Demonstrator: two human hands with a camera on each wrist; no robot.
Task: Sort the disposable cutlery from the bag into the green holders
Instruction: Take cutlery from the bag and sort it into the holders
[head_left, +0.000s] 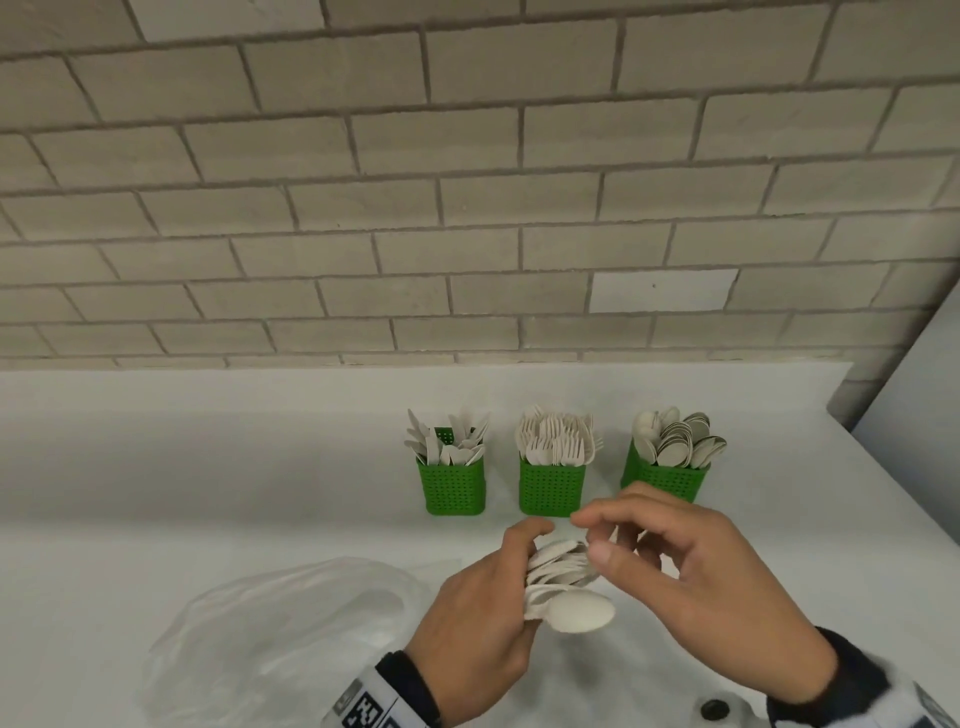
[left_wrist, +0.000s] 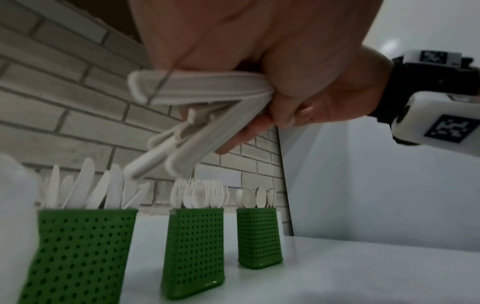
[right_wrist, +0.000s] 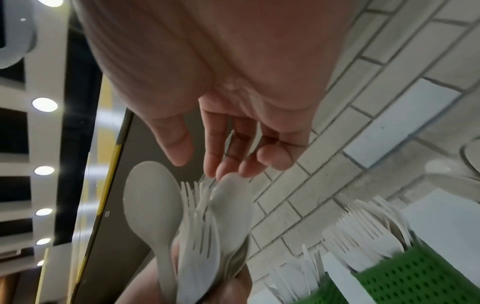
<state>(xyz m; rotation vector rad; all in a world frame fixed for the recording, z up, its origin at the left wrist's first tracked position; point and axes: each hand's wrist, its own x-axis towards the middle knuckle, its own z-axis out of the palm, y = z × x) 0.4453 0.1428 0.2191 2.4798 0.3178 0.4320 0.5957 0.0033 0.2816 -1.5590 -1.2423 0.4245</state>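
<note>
1. Leftmost, a crumpled clear plastic bag (head_left: 275, 618) lies flat on the white counter (head_left: 156, 467), near the left hand.
2. The left hand (head_left: 483, 597) is curled round a mixed bundle of pale cutlery (head_left: 563, 587), gripping it by the handles; the left wrist view shows those handles (left_wrist: 197, 96) fanning out of the fist. A spoon bowl (head_left: 582, 613) sticks out at the near side of the bundle, and fork tines (right_wrist: 192, 195) show between the spoons.
3. The right hand (head_left: 691, 561) hovers just beside the bundle with fingers loosely bent; its fingertips (right_wrist: 226, 170) are at the tip of a spoon (right_wrist: 231, 205), but whether they pinch it cannot be told.
4. Behind the hands, against the brick wall (head_left: 467, 182), three green perforated holders stand in a row, apart from each other: the left holder (head_left: 454, 488) has knives, the middle holder (head_left: 550, 488) forks, the right holder (head_left: 670, 480) spoons.
</note>
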